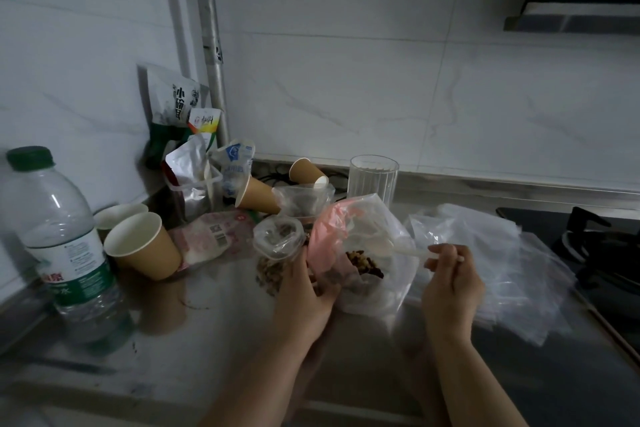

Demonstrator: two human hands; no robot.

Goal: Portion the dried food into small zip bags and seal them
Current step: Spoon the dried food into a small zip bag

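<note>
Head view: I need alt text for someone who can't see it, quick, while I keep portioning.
A right hand holds a plastic spoon over dried food in a large clear bag, while the left hand grips a small open zip bag beside it. A steel counter holds paper cups, a water bottle, a glass and spare bags.

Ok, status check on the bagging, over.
Left hand grips small zip bag, open, part filled. Right hand holds spoon in big food bag. Nothing blocking.

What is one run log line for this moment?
left hand: holds small clear zip bag | right hand: holds white plastic spoon in large clear plastic bag | small bag: open, unsealed
</note>
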